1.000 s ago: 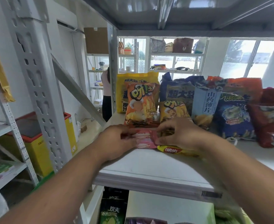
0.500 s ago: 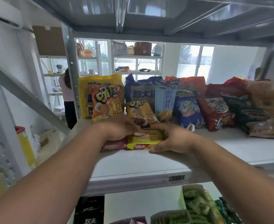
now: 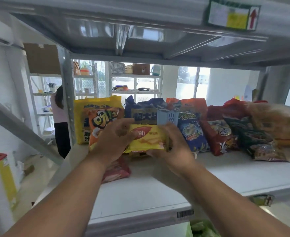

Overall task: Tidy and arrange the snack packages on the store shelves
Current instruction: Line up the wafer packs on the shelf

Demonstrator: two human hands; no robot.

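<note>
Both arms extended; left hand [image 3: 114,140], right hand [image 3: 173,147] fingers curled, gripping.

Person in pink top [image 3: 59,115] at white background shelving [image 3: 134,90]; cardboard box [image 3: 41,59] upper left; bags [image 3: 138,69] on the top tier; windows [image 3: 193,82]; yellow bin [image 3: 5,175] lower left.

counting two hands: left hand [image 3: 114,141], right hand [image 3: 172,147]. holding one yellow wafer pack [image 3: 146,138] between them. lying flat below, one red pack [image 3: 117,171]. leaning in the back row, roughly nine snack bags, some overlapping and blurred. showing two barcode-style shelf labels, one upper [image 3: 233,16], one lower [image 3: 185,214].
</note>
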